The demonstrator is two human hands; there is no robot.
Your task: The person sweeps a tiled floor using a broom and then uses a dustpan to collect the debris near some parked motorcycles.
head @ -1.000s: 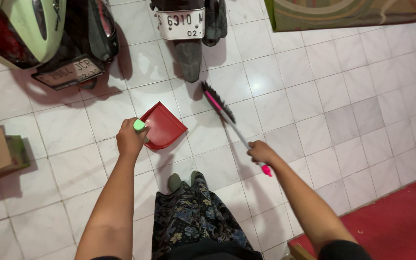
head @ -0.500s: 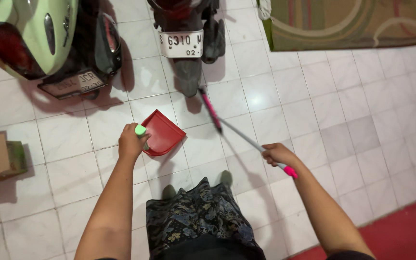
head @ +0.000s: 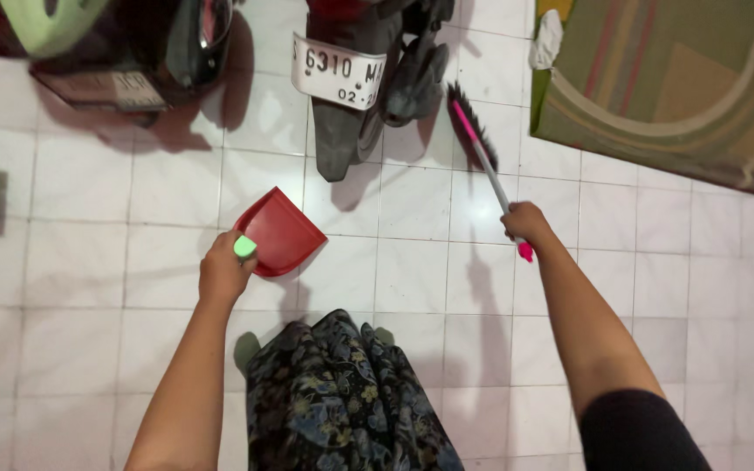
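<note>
Swung since the earlier frame: broom [head: 480, 148] head now right of the scooter's rear wheel [head: 342, 131], bristles on the floor [head: 412, 270], right hand [head: 524, 222] gripping the shaft; red dustpan [head: 279, 231] angled below that wheel, mouth toward it, left hand [head: 224, 272] clasping the green handle [head: 245, 247]

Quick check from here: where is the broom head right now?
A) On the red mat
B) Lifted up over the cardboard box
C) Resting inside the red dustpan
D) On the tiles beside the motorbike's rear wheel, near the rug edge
D: the right hand holds the broom with its bristles between the motorbike and the rug, apart from the red dustpan held by the left hand.
</note>
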